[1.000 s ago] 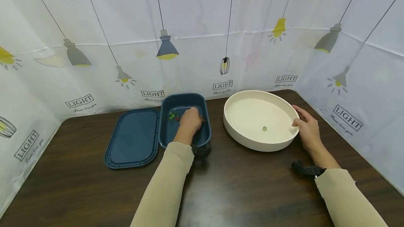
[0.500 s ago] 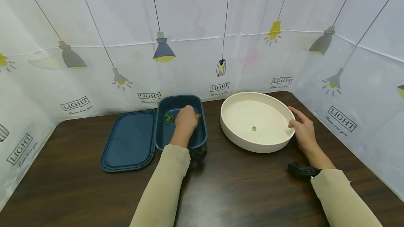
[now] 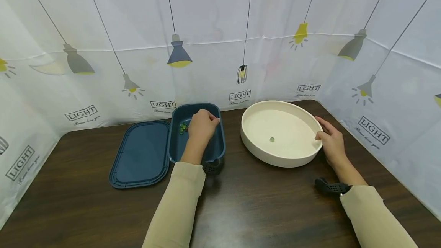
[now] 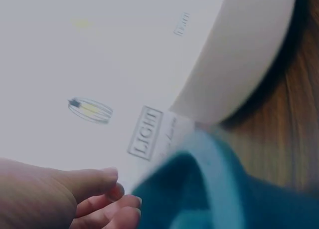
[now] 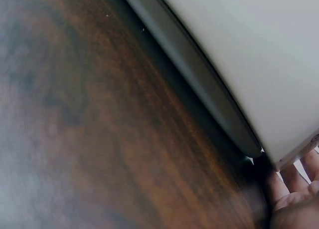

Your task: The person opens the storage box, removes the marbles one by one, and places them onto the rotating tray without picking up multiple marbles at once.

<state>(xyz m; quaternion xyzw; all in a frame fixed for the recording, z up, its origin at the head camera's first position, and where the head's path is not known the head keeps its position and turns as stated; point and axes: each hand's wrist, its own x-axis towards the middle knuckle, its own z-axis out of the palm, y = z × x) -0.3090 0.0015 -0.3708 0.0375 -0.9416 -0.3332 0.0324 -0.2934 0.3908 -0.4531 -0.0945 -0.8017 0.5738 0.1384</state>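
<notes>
My left hand [image 3: 203,124] is over the dark blue box [image 3: 173,146]. In the left wrist view its thumb and fingers pinch a small round reddish marble [image 4: 115,191], just beside the box's rim. Inside the box lie several small green and red marbles [image 3: 183,128], partly hidden by the hand. My right hand [image 3: 330,141] grips the right rim of a round cream bowl [image 3: 280,162], thumb over the edge; in the right wrist view its fingers lie against the outside. One pale greenish marble [image 3: 272,139] is on the bowl's floor.
A flat dark blue lid [image 3: 141,154] lies left of the box, next to it. Everything stands on a dark brown wooden table [image 3: 255,206]. A white curtain [image 3: 206,18] printed with lamps hangs along the back and sides.
My left hand rises out of the box, its thumb and fingers now together. The pale marble has rolled left across the bowl. My right hand stays on the rim.
</notes>
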